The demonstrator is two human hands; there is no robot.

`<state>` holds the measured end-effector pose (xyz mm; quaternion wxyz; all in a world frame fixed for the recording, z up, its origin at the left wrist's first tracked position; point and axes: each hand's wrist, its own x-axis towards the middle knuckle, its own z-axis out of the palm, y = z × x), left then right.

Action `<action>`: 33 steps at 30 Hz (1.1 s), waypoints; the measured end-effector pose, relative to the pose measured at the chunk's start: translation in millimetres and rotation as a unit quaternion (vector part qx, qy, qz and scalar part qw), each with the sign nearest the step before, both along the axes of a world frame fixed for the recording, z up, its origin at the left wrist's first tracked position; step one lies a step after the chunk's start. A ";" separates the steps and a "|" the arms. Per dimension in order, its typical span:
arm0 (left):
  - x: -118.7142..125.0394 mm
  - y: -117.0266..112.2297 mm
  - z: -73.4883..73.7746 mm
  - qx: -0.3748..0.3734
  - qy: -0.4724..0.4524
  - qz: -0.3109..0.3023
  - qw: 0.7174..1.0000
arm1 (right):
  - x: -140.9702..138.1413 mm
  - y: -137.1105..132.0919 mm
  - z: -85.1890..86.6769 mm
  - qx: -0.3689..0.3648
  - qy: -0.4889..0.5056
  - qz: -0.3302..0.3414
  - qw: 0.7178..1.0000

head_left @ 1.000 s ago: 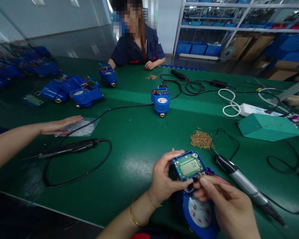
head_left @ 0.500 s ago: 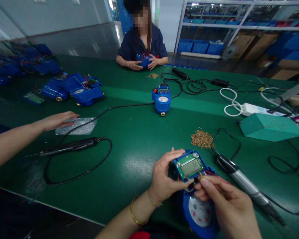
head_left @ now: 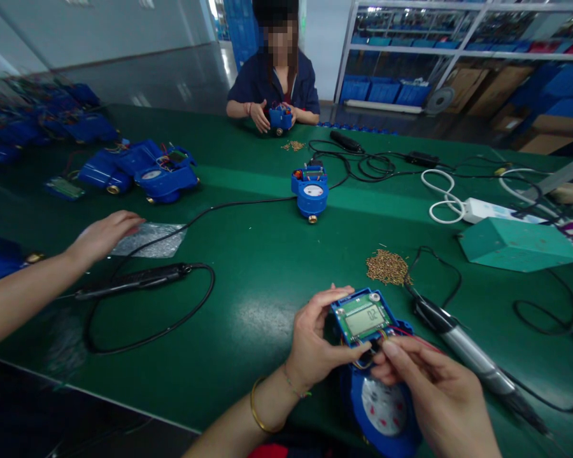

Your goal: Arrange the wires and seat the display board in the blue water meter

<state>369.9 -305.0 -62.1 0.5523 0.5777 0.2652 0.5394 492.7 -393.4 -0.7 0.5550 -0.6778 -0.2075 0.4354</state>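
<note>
Risk noted: left hand grips display module, right hand pinches its thin wires over blue meter; hard tug could tear a lead.

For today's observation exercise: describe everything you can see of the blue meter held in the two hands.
The blue meter looks like plastic. Its round white dial faces up; above it sits a tilted green circuit board with a grey display reading 02, red and yellow wires between. The left hand grips its left side; the right hand pinches at the wires.
</note>
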 end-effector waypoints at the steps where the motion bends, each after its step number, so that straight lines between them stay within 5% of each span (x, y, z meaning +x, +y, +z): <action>1: 0.1 -0.4 0.0 -0.006 -0.004 -0.003 1.000 | -1.4 0.3 1.6 -0.002 0.002 0.002 1.000; 16: 2.8 -3.8 -1.5 -0.082 -0.050 -0.028 0.995 | 0.2 3.4 7.6 -0.024 -0.024 0.042 0.999; 22: 3.2 -5.1 -0.5 -0.128 -0.067 -0.040 0.989 | 4.7 2.8 -2.3 -0.021 -0.056 0.054 0.997; 28: 0.4 -3.5 0.3 -0.149 -0.078 -0.100 0.981 | 13.4 1.4 -20.6 0.017 -0.094 0.034 0.995; 33: -4.9 6.2 6.4 -0.143 -0.085 -0.166 0.972 | 13.4 1.3 -10.2 0.028 -0.120 0.063 0.990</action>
